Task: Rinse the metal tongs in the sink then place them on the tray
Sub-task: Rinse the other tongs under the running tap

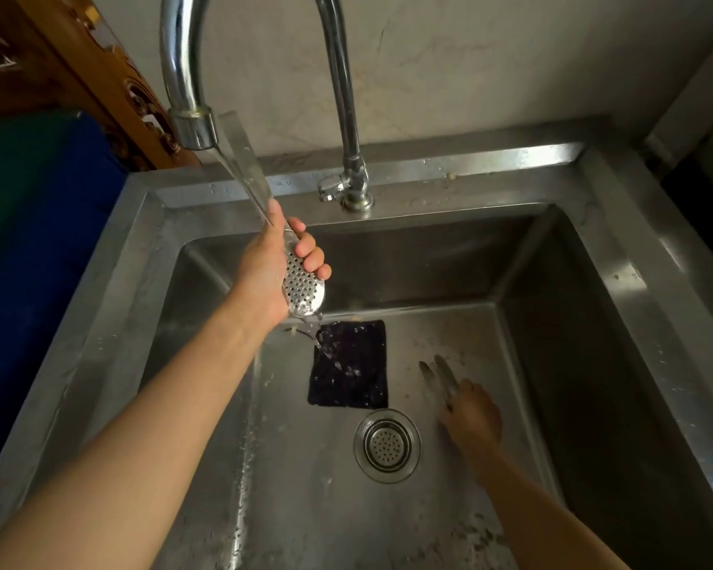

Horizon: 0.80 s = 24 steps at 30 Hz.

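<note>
My left hand (276,273) is curled round the metal tongs (303,288) just above their perforated heads. It holds them over the sink (593,248) with the handle end up in the stream from the tap (190,129). My right hand (472,417) is low in the basin, fingers stretched out and blurred, holding nothing. I judge the tongs light, stiff, springy and slick when wet, so squeezing both arms together mid-length should keep them secure.
</note>
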Each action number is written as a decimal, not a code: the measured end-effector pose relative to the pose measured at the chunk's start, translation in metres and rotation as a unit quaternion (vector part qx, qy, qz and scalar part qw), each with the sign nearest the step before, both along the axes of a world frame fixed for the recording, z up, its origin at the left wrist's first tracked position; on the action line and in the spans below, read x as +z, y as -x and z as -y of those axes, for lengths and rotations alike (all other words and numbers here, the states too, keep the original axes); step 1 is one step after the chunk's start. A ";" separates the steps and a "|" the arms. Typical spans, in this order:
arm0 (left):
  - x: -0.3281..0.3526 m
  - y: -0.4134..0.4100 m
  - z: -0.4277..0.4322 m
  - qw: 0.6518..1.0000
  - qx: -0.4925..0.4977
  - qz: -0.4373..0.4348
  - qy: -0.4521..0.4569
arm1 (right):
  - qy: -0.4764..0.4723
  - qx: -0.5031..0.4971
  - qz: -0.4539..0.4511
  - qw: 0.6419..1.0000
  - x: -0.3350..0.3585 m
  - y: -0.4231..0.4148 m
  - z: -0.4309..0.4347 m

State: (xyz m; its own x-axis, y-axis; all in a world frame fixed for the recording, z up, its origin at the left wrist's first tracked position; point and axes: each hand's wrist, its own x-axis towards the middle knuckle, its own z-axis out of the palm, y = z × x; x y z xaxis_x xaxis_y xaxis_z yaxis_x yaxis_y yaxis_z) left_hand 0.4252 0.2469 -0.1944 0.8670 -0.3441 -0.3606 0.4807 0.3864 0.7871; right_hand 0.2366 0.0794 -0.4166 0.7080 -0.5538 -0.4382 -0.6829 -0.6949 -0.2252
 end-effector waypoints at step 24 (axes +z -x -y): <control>0.061 0.011 -0.058 0.987 -0.042 -0.083 -0.129 | -0.367 0.114 0.338 0.859 0.253 -0.080 -0.068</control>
State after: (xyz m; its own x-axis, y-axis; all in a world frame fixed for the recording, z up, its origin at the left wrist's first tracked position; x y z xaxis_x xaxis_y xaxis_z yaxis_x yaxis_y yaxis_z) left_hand 0.4146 0.3048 -0.1333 0.7611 -0.2901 -0.5801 0.6330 0.1371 0.7619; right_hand 0.3161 0.1472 -0.1634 0.9915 -0.1172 -0.0561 -0.0887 -0.2947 -0.9515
